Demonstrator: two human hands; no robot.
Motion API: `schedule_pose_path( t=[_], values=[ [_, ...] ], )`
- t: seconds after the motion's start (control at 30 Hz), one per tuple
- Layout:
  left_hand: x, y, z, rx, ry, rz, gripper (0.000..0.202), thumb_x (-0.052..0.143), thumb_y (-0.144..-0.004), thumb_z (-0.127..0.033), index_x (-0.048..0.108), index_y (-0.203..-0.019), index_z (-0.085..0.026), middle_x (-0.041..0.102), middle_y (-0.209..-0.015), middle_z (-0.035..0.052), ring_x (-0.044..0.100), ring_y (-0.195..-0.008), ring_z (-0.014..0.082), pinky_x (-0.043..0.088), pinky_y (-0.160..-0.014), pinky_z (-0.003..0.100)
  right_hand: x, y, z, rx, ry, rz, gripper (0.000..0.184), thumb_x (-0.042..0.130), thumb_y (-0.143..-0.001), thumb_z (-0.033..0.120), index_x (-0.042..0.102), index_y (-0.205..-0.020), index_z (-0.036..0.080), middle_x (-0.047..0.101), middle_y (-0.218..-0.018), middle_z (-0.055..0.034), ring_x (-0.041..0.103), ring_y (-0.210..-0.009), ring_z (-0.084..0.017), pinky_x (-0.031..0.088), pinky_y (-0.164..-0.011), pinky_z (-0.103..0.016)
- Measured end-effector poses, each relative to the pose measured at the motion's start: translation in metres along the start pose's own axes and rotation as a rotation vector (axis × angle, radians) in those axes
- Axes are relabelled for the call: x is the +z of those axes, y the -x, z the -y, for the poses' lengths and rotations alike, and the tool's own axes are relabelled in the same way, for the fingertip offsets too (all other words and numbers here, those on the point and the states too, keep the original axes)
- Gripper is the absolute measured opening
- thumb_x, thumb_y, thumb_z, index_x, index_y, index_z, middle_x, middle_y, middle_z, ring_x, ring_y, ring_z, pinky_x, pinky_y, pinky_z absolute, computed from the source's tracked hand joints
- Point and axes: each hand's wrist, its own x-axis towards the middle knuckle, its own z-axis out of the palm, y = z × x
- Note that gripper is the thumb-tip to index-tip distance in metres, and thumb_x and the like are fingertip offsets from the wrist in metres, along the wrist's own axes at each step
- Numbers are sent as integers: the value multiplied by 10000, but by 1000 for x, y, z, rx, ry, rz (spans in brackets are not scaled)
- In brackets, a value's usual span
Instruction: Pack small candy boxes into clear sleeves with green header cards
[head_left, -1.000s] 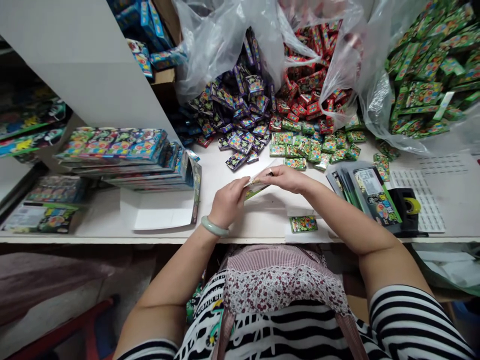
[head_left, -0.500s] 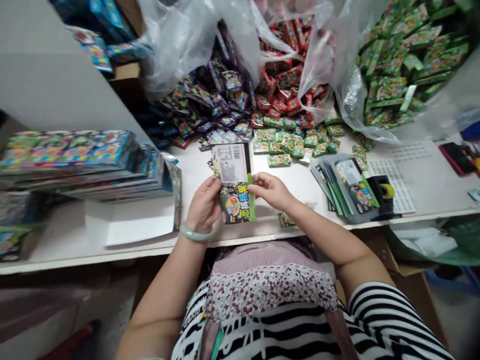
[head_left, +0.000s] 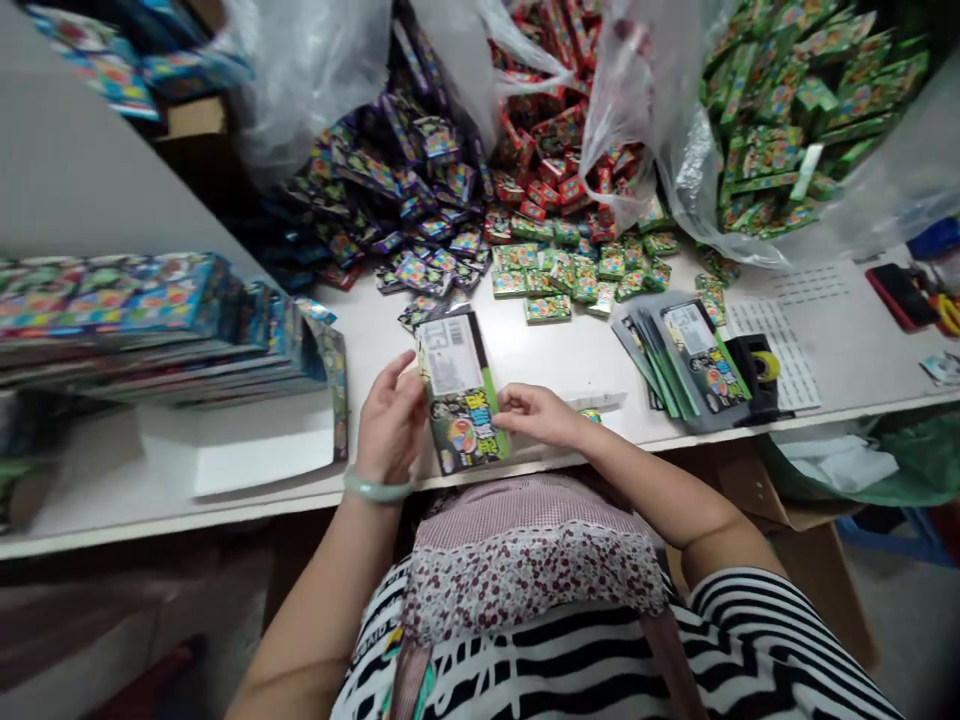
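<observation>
A flat black-and-green printed card sleeve (head_left: 459,395) with a white barcode label is held upright over the white table's (head_left: 525,350) front edge. My left hand (head_left: 390,420), a pale green bangle at its wrist, grips the sleeve's left edge. My right hand (head_left: 536,412) pinches its right edge near the bottom. A small green packet (head_left: 592,413) lies on the table just behind my right hand.
A pile of similar flat sleeves (head_left: 686,360) and a black tape dispenser (head_left: 759,375) lie to the right. Loose small packets (head_left: 570,275) spill from clear bags of purple (head_left: 405,170), red (head_left: 555,130) and green (head_left: 787,110) packets. Stacked boxes (head_left: 142,310) stand at left.
The sleeve went from lying flat between my hands to being held upright and open-faced. It has since sunk a little toward the table edge, and the view has swung left.
</observation>
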Motion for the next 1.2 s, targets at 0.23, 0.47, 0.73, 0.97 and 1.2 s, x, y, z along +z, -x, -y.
schedule_pose_path(
  t=[0.23, 0.47, 0.73, 0.97, 1.2],
  values=[
    [18, 4, 10, 163, -62, 15, 377, 724, -828, -465, 662, -1104, -215, 740, -997, 45, 701, -856, 133, 566, -733, 238, -10, 9, 6, -104, 274, -153, 186, 653, -806, 299, 494, -771, 209, 536, -725, 24, 487, -681, -111, 413, -652, -273],
    [9, 1, 3, 189, -163, 48, 374, 801, -766, -370, 635, -1046, -188, 750, -923, 42, 709, -819, 141, 569, -759, 256, -2, 6, 7, -141, 214, -129, 229, 689, -798, 362, 553, -911, 216, 628, -825, -3, 587, -765, -134, 474, -701, -296],
    [12, 12, 9, 147, -98, 236, 730, 833, -730, -288, 486, -1373, -317, 702, -978, 11, 696, -873, 144, 584, -775, 265, -14, 0, 19, -308, 54, -337, 506, 691, -807, 325, 447, -1249, 289, 633, -916, 16, 604, -692, -110, 521, -671, -299],
    [9, 11, 3, 159, -183, 192, 308, 760, -810, -397, 699, -1073, -248, 574, -707, -22, 540, -609, 80, 488, -561, 187, -19, 9, 15, -283, 9, -158, 412, 668, -831, 366, 520, -1195, 241, 644, -904, 2, 618, -795, -119, 522, -697, -279],
    [24, 17, -25, 202, -289, 193, 188, 742, -822, -368, 708, -834, -184, 724, -899, 65, 656, -836, 152, 548, -741, 271, -27, 10, 46, -249, 137, -184, 226, 622, -839, 411, 606, -847, 186, 620, -859, -20, 550, -736, -104, 488, -582, -240]
  ],
)
